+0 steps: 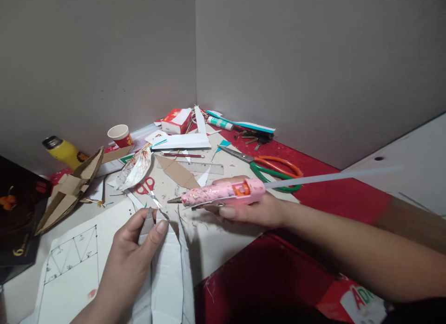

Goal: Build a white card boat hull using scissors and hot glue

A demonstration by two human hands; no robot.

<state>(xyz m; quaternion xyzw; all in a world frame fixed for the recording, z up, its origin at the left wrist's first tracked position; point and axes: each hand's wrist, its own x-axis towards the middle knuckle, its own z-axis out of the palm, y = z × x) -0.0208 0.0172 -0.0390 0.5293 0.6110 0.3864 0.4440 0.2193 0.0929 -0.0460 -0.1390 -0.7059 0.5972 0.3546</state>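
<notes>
My left hand pinches the upper end of a folded white cardboard piece near the bottom middle, thumb on its front face. My right hand is wrapped round a pink glue gun, whose metal nozzle points left, just above and right of the cardboard's tip without touching it. From the back of the gun a long translucent glue stick sticks out to the right. Some fingers of my right hand are hidden behind the gun.
Behind lie red scissors, large green and orange scissors, a ruler and paper scraps. On the left are a paper cup, a yellow bottle, a cardboard boat shape and a drawing sheet.
</notes>
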